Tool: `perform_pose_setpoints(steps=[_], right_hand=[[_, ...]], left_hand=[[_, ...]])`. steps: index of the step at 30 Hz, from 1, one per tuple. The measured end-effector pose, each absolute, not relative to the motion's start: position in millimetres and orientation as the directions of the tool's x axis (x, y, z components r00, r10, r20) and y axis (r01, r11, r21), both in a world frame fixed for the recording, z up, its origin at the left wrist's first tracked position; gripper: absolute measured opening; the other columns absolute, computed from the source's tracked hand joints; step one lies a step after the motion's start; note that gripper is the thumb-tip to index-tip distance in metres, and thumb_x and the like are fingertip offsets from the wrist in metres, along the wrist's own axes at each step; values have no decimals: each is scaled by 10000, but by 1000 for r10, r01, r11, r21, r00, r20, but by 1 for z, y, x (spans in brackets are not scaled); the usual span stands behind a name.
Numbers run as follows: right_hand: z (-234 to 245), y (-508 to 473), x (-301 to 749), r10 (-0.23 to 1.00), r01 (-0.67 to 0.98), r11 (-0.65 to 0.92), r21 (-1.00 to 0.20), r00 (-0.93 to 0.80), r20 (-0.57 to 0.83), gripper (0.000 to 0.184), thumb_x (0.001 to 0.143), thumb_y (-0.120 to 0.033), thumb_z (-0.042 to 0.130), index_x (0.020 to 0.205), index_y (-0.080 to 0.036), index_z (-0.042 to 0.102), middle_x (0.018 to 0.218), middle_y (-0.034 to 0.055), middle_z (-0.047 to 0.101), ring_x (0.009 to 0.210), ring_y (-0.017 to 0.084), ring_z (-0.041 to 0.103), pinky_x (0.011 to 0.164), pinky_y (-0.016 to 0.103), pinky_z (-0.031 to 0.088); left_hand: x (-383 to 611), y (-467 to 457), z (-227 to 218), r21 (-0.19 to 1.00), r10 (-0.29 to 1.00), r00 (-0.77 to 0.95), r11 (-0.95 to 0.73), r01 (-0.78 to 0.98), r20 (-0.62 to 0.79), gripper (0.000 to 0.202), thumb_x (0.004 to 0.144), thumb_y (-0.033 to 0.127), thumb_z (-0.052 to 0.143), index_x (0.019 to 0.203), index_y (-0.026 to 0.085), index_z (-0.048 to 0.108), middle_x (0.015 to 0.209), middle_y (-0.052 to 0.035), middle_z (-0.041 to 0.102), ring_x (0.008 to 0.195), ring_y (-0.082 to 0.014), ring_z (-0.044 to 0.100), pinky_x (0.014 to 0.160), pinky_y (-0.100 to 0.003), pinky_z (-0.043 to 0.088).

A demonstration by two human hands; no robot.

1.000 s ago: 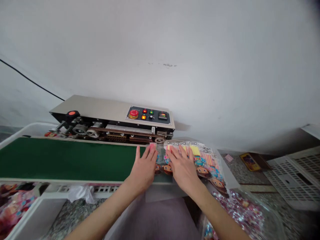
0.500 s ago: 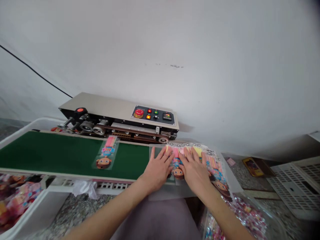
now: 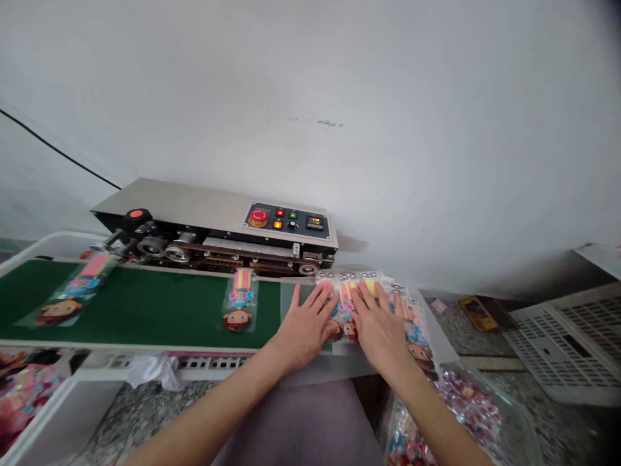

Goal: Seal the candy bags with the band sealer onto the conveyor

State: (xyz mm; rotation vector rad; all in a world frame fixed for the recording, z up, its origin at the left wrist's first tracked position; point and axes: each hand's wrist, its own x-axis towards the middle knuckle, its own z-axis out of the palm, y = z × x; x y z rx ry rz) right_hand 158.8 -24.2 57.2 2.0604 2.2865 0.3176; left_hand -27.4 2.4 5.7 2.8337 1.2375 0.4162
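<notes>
My left hand lies flat, fingers spread, on clear plastic packets at the right end of the green conveyor belt. Beside it my right hand also lies flat with spread fingers on the overlapping packets. These hold printed cartoon-figure pieces in pink, yellow and blue; my fingers partly cover them. More packets fan out right of my right hand. On the belt lie two separate packets: one upright packet near the middle and a tilted packet at the left.
Behind the belt stands a sealing machine with lit buttons and a red stop knob. A white bin with packets is at lower left. At lower right sit a clear tub of shiny packets and a white slatted crate.
A packet has come into view on the belt's middle, and the tilted one is now at the left. The view has shifted slightly. Both hands stay flat on the packets.
</notes>
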Motion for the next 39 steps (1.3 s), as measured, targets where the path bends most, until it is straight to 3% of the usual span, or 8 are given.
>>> perform_pose_setpoints(steps=[7, 12, 16, 20, 23, 27, 32, 39], right_hand=[[47, -17, 123, 981, 988, 127, 84, -138, 136, 491, 986, -318, 493, 1446, -148, 506, 1496, 138, 516, 1406, 378, 386, 1165, 642, 154], [61, -21, 134, 969, 987, 141, 82, -154, 192, 436, 989, -340, 506, 1390, -182, 568, 1454, 130, 563, 1374, 373, 425, 1150, 643, 185], [71, -22, 160, 955, 981, 126, 147, -161, 251, 373, 1004, -285, 445, 1321, -208, 626, 1464, 111, 556, 1381, 370, 401, 1132, 618, 212], [77, 0, 162, 963, 974, 203, 101, -217, 162, 365, 982, -168, 404, 1233, -208, 667, 1346, 92, 645, 1259, 316, 482, 1097, 536, 253], [78, 27, 149, 959, 960, 278, 10, -279, 45, 339, 946, -126, 430, 1129, -206, 705, 1190, 92, 695, 1125, 269, 524, 1030, 454, 305], [75, 52, 144, 959, 958, 282, -55, -283, -23, 339, 910, -99, 447, 1062, -196, 734, 1147, 93, 692, 1096, 245, 536, 960, 393, 346], [68, 39, 167, 959, 958, 280, -68, -276, 59, 500, 904, -58, 396, 1329, -206, 614, 1276, 70, 671, 1192, 236, 510, 1044, 397, 315], [58, 10, 172, 954, 958, 287, 26, -288, 86, 397, 963, -161, 414, 1254, -227, 676, 1437, 62, 581, 1328, 287, 441, 1115, 482, 302]], left_hand=[[-64, 1, 9, 113, 807, 564, -586, 803, 174, 529, 1058, 460, 266, 1519, 238, 402, 1633, -79, 301, 1517, -275, 246, 1199, -653, 153], [-73, 1, 33, 75, 885, 443, -456, 887, 145, 470, 1030, 360, 393, 1433, 156, 522, 1573, -149, 407, 1472, -349, 334, 1187, -685, 144], [-38, -1, 40, 188, 804, 573, -594, 782, 159, 467, 1058, 327, 309, 1467, 170, 472, 1564, -107, 433, 1473, -285, 350, 1211, -630, 162], [-2, -3, 26, 216, 692, 686, -722, 657, 226, 569, 1069, 436, 222, 1539, 138, 340, 1618, -125, 327, 1513, -276, 257, 1200, -623, 196], [3, -3, 14, 190, 691, 685, -723, 664, 234, 572, 1068, 441, 205, 1530, 143, 361, 1620, -132, 320, 1523, -291, 223, 1194, -645, 171], [-7, -3, 9, 187, 695, 688, -719, 669, 211, 573, 1069, 438, 182, 1554, 164, 318, 1628, -109, 309, 1516, -304, 232, 1183, -676, 166], [-14, -5, 5, 170, 711, 664, -702, 692, 231, 588, 1069, 450, 157, 1579, 176, 255, 1655, -90, 232, 1515, -311, 230, 1179, -696, 148], [-25, -6, -1, 148, 727, 632, -680, 719, 269, 592, 1066, 488, 151, 1573, 210, 277, 1646, -92, 269, 1519, -290, 229, 1185, -680, 152]])
